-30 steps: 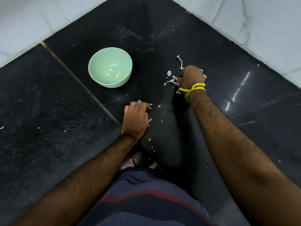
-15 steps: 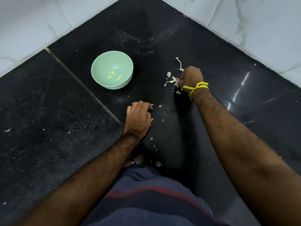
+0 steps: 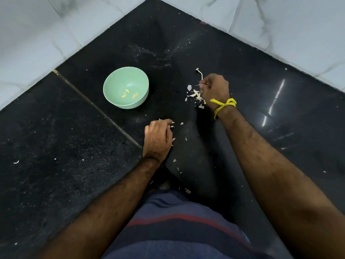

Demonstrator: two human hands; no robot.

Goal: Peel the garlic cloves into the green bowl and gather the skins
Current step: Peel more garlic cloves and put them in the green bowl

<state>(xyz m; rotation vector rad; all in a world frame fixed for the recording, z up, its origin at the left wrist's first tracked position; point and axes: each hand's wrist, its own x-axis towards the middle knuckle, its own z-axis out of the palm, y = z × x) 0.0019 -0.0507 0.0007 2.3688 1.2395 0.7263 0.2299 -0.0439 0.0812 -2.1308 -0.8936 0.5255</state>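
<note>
Peeling looks finished, or close to it. The pale green round plastic bowl (image 3: 126, 87), left of centre in the upper half of the frame, holds a few small yellowish peeled garlic cloves (image 3: 130, 94) on its bottom, and I can see no whole clove anywhere on the black polished stone floor (image 3: 56, 184). What is left, as I judge it, is the gathering.

Thin whitish papery garlic skins (image 3: 196, 95) lie in a loose heap just right of centre, touching the right hand (image 3: 214, 89), with a bare curved stem (image 3: 199, 72) just above. Smaller flakes trail down the middle of the frame toward the person's striped blue shorts (image 3: 177, 227), and one pale scrap (image 3: 16, 162) sits far off at the left edge.

The right hand, with a yellow thread tied at its wrist (image 3: 223, 105), has its fingers curled in tight and seems to pinch a sliver of skin or stem at the tips; I cannot tell exactly which. The left hand (image 3: 158, 137), near the centre, has its fingers curled against the floor beside a few flakes; whether it holds any I cannot tell.

The skins look dry, light and brittle, likely to scatter at a careless sweep.
</note>
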